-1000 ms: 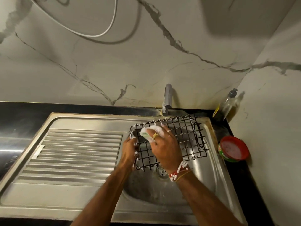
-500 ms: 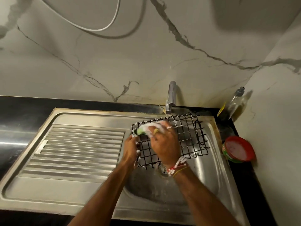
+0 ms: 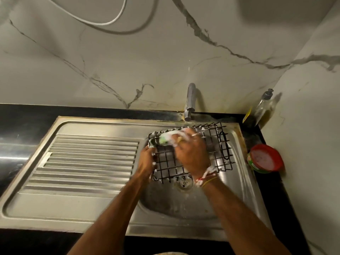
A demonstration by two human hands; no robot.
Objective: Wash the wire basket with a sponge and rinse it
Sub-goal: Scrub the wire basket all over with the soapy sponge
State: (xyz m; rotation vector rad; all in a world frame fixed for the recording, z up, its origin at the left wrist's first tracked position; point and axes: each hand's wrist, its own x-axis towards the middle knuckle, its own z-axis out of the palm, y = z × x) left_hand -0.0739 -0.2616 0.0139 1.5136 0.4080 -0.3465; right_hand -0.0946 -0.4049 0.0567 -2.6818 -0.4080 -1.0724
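Note:
A black wire basket sits tilted over the steel sink bowl, flecked with foam. My left hand grips its left edge. My right hand holds a soapy green-and-white sponge and presses it on the basket's far left rim. Beaded bracelets circle my right wrist. The tap stands just behind the basket, and no water runs from it.
A ribbed steel drainboard lies to the left of the bowl. A soap bottle stands in the back right corner. A red-rimmed tub of dish soap sits on the black counter to the right. A white cable hangs on the marble wall.
My right hand has slid the sponge from the basket's middle towards its far left rim. My left hand keeps its grip on the left edge. The camera view has shifted slightly.

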